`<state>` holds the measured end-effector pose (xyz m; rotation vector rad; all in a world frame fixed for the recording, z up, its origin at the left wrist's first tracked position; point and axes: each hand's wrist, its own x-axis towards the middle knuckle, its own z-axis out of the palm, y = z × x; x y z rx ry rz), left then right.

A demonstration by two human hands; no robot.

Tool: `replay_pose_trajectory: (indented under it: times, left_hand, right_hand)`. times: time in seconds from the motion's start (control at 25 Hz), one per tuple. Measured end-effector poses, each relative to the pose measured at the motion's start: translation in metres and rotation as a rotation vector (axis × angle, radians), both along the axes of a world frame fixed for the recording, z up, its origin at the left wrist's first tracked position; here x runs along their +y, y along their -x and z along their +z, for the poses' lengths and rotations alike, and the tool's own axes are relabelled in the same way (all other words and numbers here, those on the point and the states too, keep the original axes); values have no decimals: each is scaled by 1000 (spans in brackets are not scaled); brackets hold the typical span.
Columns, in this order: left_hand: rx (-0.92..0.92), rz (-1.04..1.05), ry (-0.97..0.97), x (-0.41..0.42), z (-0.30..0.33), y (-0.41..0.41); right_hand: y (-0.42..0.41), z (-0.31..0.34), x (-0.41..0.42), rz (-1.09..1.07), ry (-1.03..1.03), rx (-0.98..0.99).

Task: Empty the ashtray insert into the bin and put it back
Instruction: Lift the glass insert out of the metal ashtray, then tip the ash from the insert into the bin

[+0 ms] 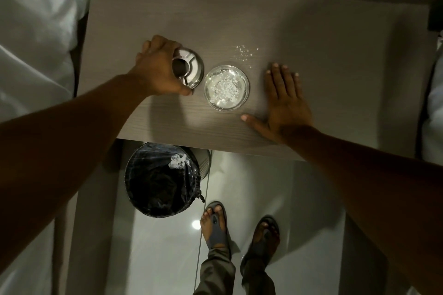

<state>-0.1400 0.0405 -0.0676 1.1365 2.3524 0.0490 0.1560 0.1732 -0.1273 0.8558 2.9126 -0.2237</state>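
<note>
Currently left hand (158, 67) grips the metal ashtray lid (189, 68) near the table (335, 55) front edge; right hand (285, 100) flat, splayed, empty. Glass insert (226, 87) sits beside it, full. Risk: more granules spill carrying it to the bin (161, 179).

On my table (311, 31), ashtray lid (193, 67) sits at 9 o'clock of the glass insert (226, 87); bin (163, 179) on the floor at 7.

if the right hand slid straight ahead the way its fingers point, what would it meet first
Probably nothing: the right hand lies flat on the table, fingers pointing away from the person. The glass dish and the scattered white crumbs both sit off to its left.
</note>
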Motion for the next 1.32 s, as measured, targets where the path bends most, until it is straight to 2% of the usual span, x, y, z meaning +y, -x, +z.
replay_pose_trajectory:
  times: [0.12, 0.24, 0.32, 0.52, 0.72, 0.88, 1.0, 1.32]
  left_hand:
    - [-10, -41, -48, -7, 4, -11]
    - [-24, -228, -404, -31, 9, -47]
    - [15, -421, -532, -46, 8, -72]
    - [106, -779, -498, -36, 9, -75]
    - [62, -829, -370, -29, 18, -75]
    - [54, -803, -325, -27, 18, -77]
    - [58, -737, -379, -37, 26, -91]
    - [-233, -109, -453, -190, 61, -145]
  right_hand:
    - [0, 1, 0, -6, 0, -13]
    - [-1, 1, 1, -3, 2, -6]
    - [-1, 1, 2, -3, -5, 7]
    - [1, -2, 1, -1, -21, 31]
    - [0, -3, 1, 5, -30, 33]
    - [0, -4, 2, 8, -25, 39]
    - [-2, -3, 2, 26, -38, 27]
    - [-3, -6, 3, 37, -53, 15]
